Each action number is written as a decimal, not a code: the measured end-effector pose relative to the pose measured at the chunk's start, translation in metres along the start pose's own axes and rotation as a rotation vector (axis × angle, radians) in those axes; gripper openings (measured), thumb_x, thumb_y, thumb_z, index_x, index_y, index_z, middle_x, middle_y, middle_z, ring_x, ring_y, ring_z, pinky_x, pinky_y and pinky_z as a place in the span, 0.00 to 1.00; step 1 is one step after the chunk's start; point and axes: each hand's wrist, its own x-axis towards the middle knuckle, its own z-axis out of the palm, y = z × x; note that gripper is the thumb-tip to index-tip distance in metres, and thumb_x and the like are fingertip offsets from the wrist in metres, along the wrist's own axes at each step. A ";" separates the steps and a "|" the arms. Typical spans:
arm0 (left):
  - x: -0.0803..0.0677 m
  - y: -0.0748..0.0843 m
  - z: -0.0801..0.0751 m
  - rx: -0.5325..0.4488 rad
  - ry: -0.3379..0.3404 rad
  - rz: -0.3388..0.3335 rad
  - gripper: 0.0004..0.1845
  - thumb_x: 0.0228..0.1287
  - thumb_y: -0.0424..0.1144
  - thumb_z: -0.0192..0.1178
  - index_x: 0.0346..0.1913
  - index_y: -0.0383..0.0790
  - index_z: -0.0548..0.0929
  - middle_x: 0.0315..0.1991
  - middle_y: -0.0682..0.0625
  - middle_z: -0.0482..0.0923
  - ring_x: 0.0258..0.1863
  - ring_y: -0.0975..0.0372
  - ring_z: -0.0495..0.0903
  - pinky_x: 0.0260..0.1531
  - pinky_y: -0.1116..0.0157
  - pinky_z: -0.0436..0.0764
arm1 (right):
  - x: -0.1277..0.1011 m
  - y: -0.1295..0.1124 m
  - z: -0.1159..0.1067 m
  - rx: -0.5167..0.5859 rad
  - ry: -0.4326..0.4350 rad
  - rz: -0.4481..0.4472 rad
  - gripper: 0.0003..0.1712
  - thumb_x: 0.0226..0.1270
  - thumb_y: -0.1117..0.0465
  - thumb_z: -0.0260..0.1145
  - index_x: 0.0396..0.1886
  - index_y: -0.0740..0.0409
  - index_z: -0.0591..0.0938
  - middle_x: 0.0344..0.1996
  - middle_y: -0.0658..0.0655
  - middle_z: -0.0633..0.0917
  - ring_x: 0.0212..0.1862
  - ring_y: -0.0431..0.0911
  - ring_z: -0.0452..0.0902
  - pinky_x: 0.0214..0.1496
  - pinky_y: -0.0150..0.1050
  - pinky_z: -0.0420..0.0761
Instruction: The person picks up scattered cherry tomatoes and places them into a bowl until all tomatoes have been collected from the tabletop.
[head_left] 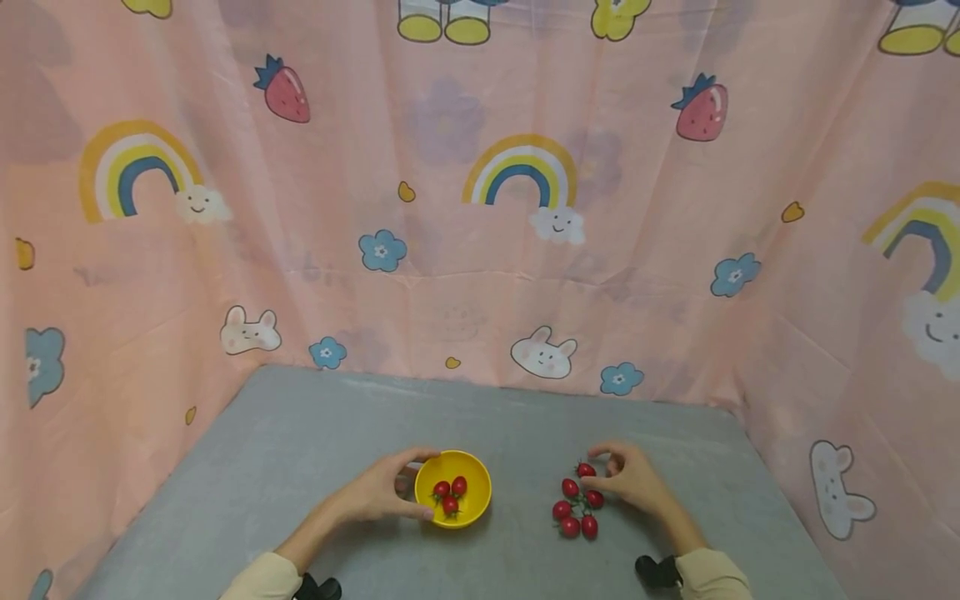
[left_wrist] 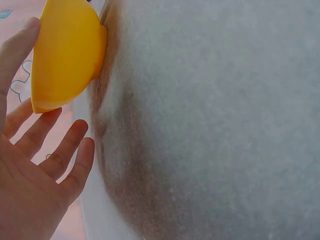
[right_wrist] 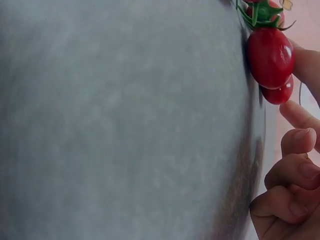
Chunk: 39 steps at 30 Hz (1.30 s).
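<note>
Left hand (head_left: 375, 490) curled round upright bowl (head_left: 476, 498); right hand (head_left: 636, 479), grip unclear, by crosswise tomato (head_left: 587, 471), stem end leftward

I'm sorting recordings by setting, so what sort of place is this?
Probably a makeshift filming booth: a pink cartoon-print curtain surrounds the back and sides of a gray tabletop, which holds a yellow bowl and cherry tomatoes. The room beyond isn't visible.

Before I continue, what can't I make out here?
Left wrist: inside of the yellow bowl, hidden by its wall.
Right wrist: most of the tomatoes, cut off by the top edge or behind the nearest.
Head: whether the right hand grips a tomato firmly; too small to tell.
</note>
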 end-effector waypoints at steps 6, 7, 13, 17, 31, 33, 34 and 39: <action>0.000 0.000 0.000 -0.002 -0.003 -0.009 0.40 0.59 0.43 0.77 0.72 0.44 0.70 0.68 0.46 0.71 0.59 0.50 0.76 0.56 0.51 0.79 | 0.000 -0.001 0.002 0.003 -0.008 0.021 0.22 0.57 0.56 0.81 0.46 0.64 0.86 0.14 0.47 0.66 0.17 0.36 0.57 0.17 0.30 0.59; 0.001 0.000 0.000 -0.003 -0.003 -0.010 0.40 0.58 0.43 0.77 0.72 0.44 0.70 0.68 0.46 0.71 0.59 0.49 0.76 0.56 0.51 0.79 | 0.000 -0.002 0.002 0.002 -0.009 0.022 0.21 0.57 0.56 0.81 0.45 0.64 0.86 0.14 0.47 0.66 0.17 0.36 0.57 0.17 0.30 0.59; 0.001 0.000 0.001 0.014 0.003 -0.019 0.40 0.58 0.44 0.77 0.72 0.45 0.71 0.68 0.47 0.71 0.59 0.50 0.76 0.56 0.51 0.79 | 0.000 -0.002 0.003 0.008 -0.024 0.003 0.16 0.58 0.59 0.80 0.42 0.65 0.88 0.13 0.45 0.66 0.17 0.36 0.57 0.18 0.30 0.60; 0.001 0.000 0.002 0.012 0.003 -0.017 0.40 0.58 0.43 0.77 0.72 0.44 0.71 0.68 0.47 0.71 0.59 0.50 0.76 0.56 0.51 0.79 | 0.001 -0.002 0.003 0.017 -0.022 0.017 0.15 0.59 0.60 0.79 0.41 0.65 0.88 0.13 0.45 0.66 0.17 0.36 0.57 0.18 0.30 0.61; 0.002 0.000 0.000 0.000 0.000 -0.020 0.40 0.59 0.44 0.77 0.72 0.43 0.70 0.68 0.46 0.71 0.58 0.50 0.76 0.56 0.51 0.78 | 0.003 -0.008 -0.008 0.006 -0.003 0.018 0.15 0.59 0.60 0.79 0.42 0.62 0.87 0.17 0.48 0.68 0.20 0.37 0.61 0.21 0.30 0.61; 0.002 0.000 0.000 -0.002 -0.001 -0.021 0.40 0.59 0.44 0.77 0.72 0.44 0.70 0.68 0.46 0.71 0.58 0.50 0.76 0.56 0.51 0.78 | 0.003 -0.008 -0.009 0.019 -0.006 -0.003 0.15 0.60 0.60 0.79 0.43 0.63 0.87 0.16 0.47 0.68 0.20 0.37 0.60 0.21 0.30 0.61; 0.002 0.000 0.000 -0.005 -0.001 -0.021 0.40 0.59 0.44 0.77 0.72 0.44 0.70 0.68 0.46 0.71 0.58 0.50 0.76 0.57 0.51 0.78 | 0.003 -0.008 -0.009 0.024 -0.008 -0.013 0.15 0.60 0.60 0.78 0.43 0.63 0.87 0.16 0.47 0.68 0.20 0.36 0.60 0.21 0.30 0.61; 0.002 0.000 0.001 -0.019 -0.008 -0.015 0.40 0.59 0.43 0.77 0.72 0.44 0.70 0.68 0.46 0.71 0.59 0.50 0.76 0.56 0.52 0.79 | 0.002 -0.011 -0.010 0.034 0.006 -0.036 0.14 0.61 0.61 0.78 0.43 0.64 0.87 0.17 0.47 0.68 0.20 0.36 0.60 0.21 0.31 0.62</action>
